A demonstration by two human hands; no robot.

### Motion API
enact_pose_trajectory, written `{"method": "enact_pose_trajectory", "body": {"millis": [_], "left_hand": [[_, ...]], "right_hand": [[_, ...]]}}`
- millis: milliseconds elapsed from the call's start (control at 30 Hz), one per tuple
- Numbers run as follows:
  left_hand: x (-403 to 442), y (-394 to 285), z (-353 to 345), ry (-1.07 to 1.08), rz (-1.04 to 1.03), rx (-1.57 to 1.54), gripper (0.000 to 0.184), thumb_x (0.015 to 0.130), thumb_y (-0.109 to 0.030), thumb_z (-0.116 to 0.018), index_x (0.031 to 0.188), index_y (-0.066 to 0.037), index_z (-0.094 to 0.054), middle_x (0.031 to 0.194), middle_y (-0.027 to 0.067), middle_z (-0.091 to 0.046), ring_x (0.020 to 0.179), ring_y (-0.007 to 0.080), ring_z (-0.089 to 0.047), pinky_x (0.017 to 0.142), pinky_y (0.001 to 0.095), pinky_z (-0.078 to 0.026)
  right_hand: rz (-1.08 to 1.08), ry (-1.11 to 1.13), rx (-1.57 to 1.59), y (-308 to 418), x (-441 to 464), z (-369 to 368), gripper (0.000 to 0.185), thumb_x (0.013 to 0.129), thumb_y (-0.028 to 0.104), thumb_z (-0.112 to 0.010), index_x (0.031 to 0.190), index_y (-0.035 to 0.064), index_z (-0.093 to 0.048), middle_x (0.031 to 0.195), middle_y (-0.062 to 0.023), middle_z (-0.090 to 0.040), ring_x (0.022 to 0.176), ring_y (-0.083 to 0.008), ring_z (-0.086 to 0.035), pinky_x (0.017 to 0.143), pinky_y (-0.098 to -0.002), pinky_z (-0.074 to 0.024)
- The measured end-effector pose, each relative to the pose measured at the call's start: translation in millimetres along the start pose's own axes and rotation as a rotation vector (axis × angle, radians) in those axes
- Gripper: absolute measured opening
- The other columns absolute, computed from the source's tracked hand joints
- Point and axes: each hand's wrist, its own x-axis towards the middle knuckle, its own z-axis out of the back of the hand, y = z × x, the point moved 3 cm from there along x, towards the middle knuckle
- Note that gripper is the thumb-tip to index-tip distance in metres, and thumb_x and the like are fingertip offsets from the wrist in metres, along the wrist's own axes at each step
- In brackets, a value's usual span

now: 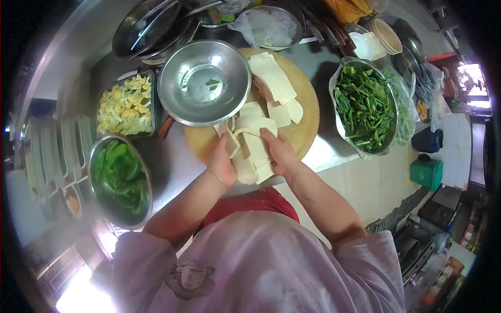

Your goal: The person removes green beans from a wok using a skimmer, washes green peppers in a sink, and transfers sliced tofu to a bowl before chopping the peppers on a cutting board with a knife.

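While facing the bench (324, 150), grasps pale sheets (254, 146) from opposite sides in left grip (223, 160) and right grip (282, 151), over the near edge of the round board (309, 112), apparently to prevent sliding apart.

On a metal surface (169, 161): round board (308, 99) at upper middle of frame, dark cauliflower tray (153, 101) upper left, bowl of green peppers (149, 193) left, basin of leafy greens (338, 117) upper right.
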Motion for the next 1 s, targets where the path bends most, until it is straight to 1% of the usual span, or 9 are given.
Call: {"method": "enact_pose_trajectory", "body": {"millis": [133,200,333,500,633,733,833,933,1000], "left_hand": [[2,0,-8,0.047,0.023,-0.010,0.048,0.098,-0.046,-0.032,0.133,-0.014,-0.044,0.129,0.0068,-0.052,0.118,0.0255,-0.051,0.100,0.0430,-0.042],[2,0,-8,0.028,-0.012,0.007,0.049,0.098,-0.046,-0.031,0.133,-0.014,-0.044,0.129,0.0069,-0.052,0.118,0.0259,-0.051,0.100,0.0435,-0.042],[15,-4,5,0.189,0.050,-0.079,0.058,0.095,-0.056,-0.031,0.133,-0.015,-0.043,0.129,0.0068,-0.053,0.118,0.0264,-0.052,0.100,0.0440,-0.042],[7,0,-3,0.275,0.142,-0.033,0.068,0.091,-0.066,-0.029,0.134,-0.015,-0.043,0.129,0.0070,-0.052,0.118,0.0263,-0.052,0.099,0.0440,-0.042],[-2,19,-7,0.140,0.107,0.105,0.066,0.092,-0.064,-0.029,0.136,-0.015,-0.041,0.131,0.0075,-0.051,0.119,0.0265,-0.051,0.100,0.0442,-0.042],[-4,33,-1,0.176,0.116,0.103,0.063,0.094,-0.060,-0.029,0.137,-0.014,-0.039,0.133,0.0085,-0.050,0.121,0.0268,-0.049,0.101,0.0440,-0.040],[1,18,2,0.325,0.203,-0.004,0.066,0.094,-0.061,-0.028,0.141,-0.014,-0.034,0.137,0.0093,-0.046,0.125,0.0271,-0.046,0.104,0.0457,-0.038],[-2,-9,-4,0.387,0.139,-0.030,0.068,0.094,-0.062,-0.026,0.140,-0.013,-0.035,0.138,0.0098,-0.046,0.126,0.0273,-0.045,0.105,0.0464,-0.036],[21,-11,5,0.314,0.101,0.046,0.075,0.090,-0.068,-0.022,0.139,-0.014,-0.037,0.136,0.0103,-0.047,0.125,0.0294,-0.046,0.104,0.0487,-0.037]], "right_hand": [[0.113,-0.076,-0.161,-3,14,5,0.041,0.089,0.028,-0.058,0.120,0.0034,-0.050,0.103,-0.0096,-0.061,0.088,-0.0207,-0.062,0.073,-0.0360,-0.0521],[0.119,-0.077,-0.092,-5,16,3,0.041,0.089,0.027,-0.058,0.121,0.0028,-0.049,0.102,-0.0094,-0.061,0.088,-0.0207,-0.061,0.072,-0.0350,-0.0516],[0.073,-0.136,0.094,-3,7,-7,0.041,0.087,0.017,-0.057,0.122,-0.0017,-0.049,0.104,-0.0133,-0.061,0.089,-0.0217,-0.061,0.076,-0.0358,-0.0518],[0.246,-0.120,0.150,-6,7,-14,0.036,0.086,0.008,-0.054,0.121,0.0008,-0.051,0.102,-0.0129,-0.062,0.087,-0.0220,-0.062,0.073,-0.0351,-0.0527],[0.323,-0.128,0.066,-16,-4,-6,0.035,0.086,0.005,-0.055,0.121,0.0014,-0.051,0.102,-0.0131,-0.063,0.087,-0.0230,-0.063,0.073,-0.0340,-0.0530],[0.330,-0.248,-0.103,-22,-20,2,0.038,0.090,0.017,-0.055,0.126,0.0061,-0.049,0.115,-0.0124,-0.058,0.102,-0.0219,-0.059,0.082,-0.0358,-0.0507],[0.087,-0.127,0.138,-21,-7,21,0.041,0.094,0.033,-0.051,0.126,0.0064,-0.050,0.116,-0.0137,-0.058,0.105,-0.0239,-0.058,0.085,-0.0384,-0.0503],[-0.125,-0.301,0.125,-6,-1,17,0.053,0.095,0.047,-0.045,0.127,0.0047,-0.049,0.119,-0.0152,-0.057,0.108,-0.0250,-0.057,0.086,-0.0403,-0.0500],[-0.008,-0.219,0.129,-19,23,21,0.053,0.092,0.045,-0.054,0.122,0.0020,-0.051,0.114,-0.0141,-0.060,0.101,-0.0255,-0.061,0.082,-0.0409,-0.0522]]}}
